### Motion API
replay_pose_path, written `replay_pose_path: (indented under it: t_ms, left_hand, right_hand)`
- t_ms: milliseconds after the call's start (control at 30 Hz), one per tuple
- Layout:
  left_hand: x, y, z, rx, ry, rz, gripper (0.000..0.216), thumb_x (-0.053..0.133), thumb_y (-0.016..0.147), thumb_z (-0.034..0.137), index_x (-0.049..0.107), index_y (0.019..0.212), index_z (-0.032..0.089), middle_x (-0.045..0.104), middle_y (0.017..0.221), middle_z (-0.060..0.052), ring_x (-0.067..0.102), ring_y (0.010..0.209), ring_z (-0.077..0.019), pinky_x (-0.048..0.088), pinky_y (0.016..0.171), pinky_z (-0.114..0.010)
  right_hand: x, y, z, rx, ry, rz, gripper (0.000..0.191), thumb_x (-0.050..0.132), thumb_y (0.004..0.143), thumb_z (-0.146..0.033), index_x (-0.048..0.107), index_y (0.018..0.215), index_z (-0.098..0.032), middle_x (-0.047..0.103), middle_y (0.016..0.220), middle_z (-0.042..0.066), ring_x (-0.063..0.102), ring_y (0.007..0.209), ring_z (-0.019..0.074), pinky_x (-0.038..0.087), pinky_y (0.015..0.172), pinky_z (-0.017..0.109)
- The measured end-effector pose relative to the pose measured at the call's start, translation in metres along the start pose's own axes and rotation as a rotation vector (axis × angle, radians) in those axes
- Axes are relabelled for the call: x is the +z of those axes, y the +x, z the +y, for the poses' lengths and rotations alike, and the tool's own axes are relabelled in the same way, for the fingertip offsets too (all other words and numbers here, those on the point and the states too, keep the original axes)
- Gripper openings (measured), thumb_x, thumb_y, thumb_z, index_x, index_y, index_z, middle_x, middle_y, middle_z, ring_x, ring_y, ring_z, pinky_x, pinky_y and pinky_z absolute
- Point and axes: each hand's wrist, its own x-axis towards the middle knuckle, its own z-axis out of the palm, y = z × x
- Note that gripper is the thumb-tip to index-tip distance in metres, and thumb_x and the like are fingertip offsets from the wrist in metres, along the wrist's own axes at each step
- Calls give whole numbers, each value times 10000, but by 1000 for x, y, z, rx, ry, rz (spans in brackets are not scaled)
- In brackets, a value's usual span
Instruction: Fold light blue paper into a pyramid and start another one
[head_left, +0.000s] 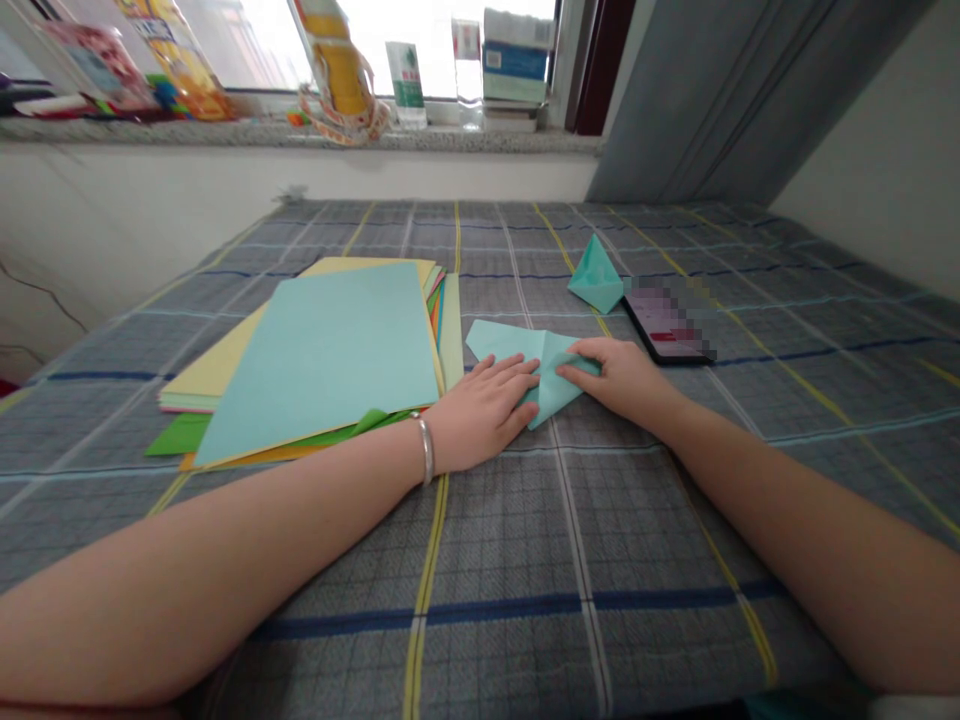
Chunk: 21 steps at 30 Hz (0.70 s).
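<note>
A partly folded sheet of light teal paper (551,352) lies on the plaid cloth in front of me, with a crease down its middle. My left hand (487,405), a silver bangle at its wrist, rests flat on the paper's left part with fingers stretched out. At the paper's right side my right hand (619,375) pinches a folded flap between thumb and fingers. Some of the paper is hidden beneath both hands. Just beyond it stands a folded teal paper shape (596,277) with a pointed top.
To the left lies a stack of coloured paper (330,350), teal sheet uppermost. A phone (667,320) sits right of the folded shape. The plaid cloth (495,600) covers the surface. Bottles, boxes and packets stand on the windowsill (225,130) behind; a grey curtain (697,100) hangs at right.
</note>
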Motion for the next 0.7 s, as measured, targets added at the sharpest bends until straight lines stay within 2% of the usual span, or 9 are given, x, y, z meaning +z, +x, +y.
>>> replay_pose_path:
  t_ms: [100,267,433,700]
  left_hand:
    - [3,0,0,-3,-12,35,447,314,1001,409,490,1293,120,366,1537,-104,258,1459,-247,172,1213,-484]
    - [7,1,-1,-52,-46,89,485,383,963,421,425,1322,97,397,1509,-143,297,1444,-250,204,1213,-454]
    - [6,2,0,-59,-31,78,618,404,944,410,264,1446,77,387,1509,-165,291,1448,-241,210,1214,-436]
    - [4,3,-1,-79,-18,35,676,405,926,421,213,1469,66,324,1540,-186,273,1454,-249,205,1208,-426]
  right_hand:
    - [5,2,1,-31,-69,13,234,592,850,-373,710,893,-176,731,983,101,649,957,269,466,842,381]
    - [9,4,2,-1,-88,26,232,590,857,-373,694,908,-172,725,979,99,644,939,260,461,849,375]
    - [11,6,0,12,-172,18,244,564,872,-394,665,924,-178,717,942,99,638,908,271,455,814,383]
    - [11,6,0,37,-237,8,253,550,872,-406,659,921,-184,721,964,100,636,929,275,439,826,382]
